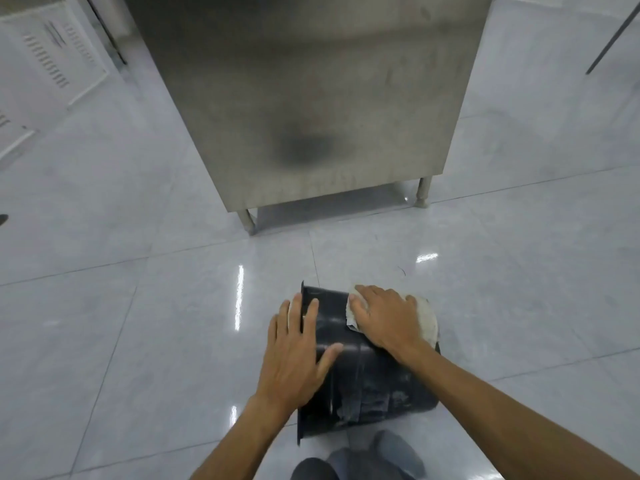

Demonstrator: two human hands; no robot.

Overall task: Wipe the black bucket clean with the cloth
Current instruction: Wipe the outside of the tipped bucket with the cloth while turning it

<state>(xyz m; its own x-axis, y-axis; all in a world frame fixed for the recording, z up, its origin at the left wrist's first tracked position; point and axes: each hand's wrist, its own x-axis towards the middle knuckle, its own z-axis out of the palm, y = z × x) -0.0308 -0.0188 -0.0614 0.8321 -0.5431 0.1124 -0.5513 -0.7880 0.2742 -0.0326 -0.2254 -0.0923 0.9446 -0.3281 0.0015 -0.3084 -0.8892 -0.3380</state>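
The black bucket (367, 382) lies on its side on the glossy floor, rim toward the left, with pale smears on its lower wall. My left hand (294, 355) rests flat on the bucket near the rim, fingers spread over the edge. My right hand (384, 320) presses a whitish cloth (424, 320) against the upper side of the bucket near its base. The cloth bunches out past my fingers on the right.
A stainless steel cabinet (311, 109) on short legs stands just beyond the bucket. Grey tiled floor (138, 323) spreads all around. My foot in a grey shoe (398, 455) sits just below the bucket. A white vented panel (52, 57) is at far left.
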